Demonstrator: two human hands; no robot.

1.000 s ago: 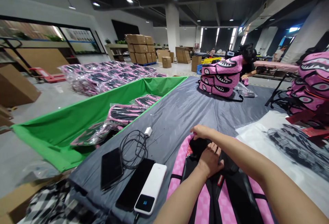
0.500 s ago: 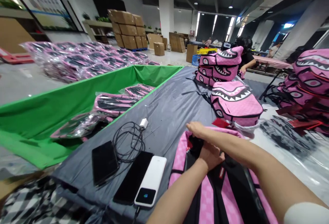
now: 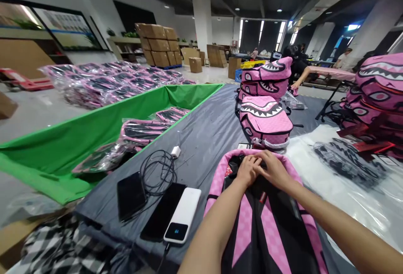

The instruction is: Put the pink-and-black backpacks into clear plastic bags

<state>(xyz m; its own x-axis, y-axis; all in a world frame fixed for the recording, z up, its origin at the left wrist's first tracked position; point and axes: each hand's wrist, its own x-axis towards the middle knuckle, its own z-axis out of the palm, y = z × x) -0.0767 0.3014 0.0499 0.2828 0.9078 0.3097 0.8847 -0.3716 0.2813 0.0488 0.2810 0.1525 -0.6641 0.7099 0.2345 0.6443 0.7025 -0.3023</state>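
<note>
A pink and black checked backpack [image 3: 252,223] lies strap side up on the grey table cover [image 3: 204,135] in front of me. Both my hands rest side by side near its top edge. My left hand [image 3: 248,169] has its fingers curled on the black panel there. My right hand [image 3: 274,169] lies over the same spot, fingers bent down on the fabric. Just beyond them a pink shark-mouth backpack [image 3: 266,121] sits on the table, with a stack of the same bags [image 3: 267,79] behind it.
Left of the backpack lie a white power bank [image 3: 183,221], two black phones [image 3: 130,194] and a coiled cable [image 3: 157,173]. A green cloth bin [image 3: 63,148] holds bagged backpacks. Clear plastic sheeting [image 3: 340,190] covers the right side. Another person [image 3: 297,70] works at the far end.
My right hand has drawn back from the bag's top edge to join the left hand. A shark-mouth backpack has appeared just beyond my hands and shifted. The view has turned slightly.
</note>
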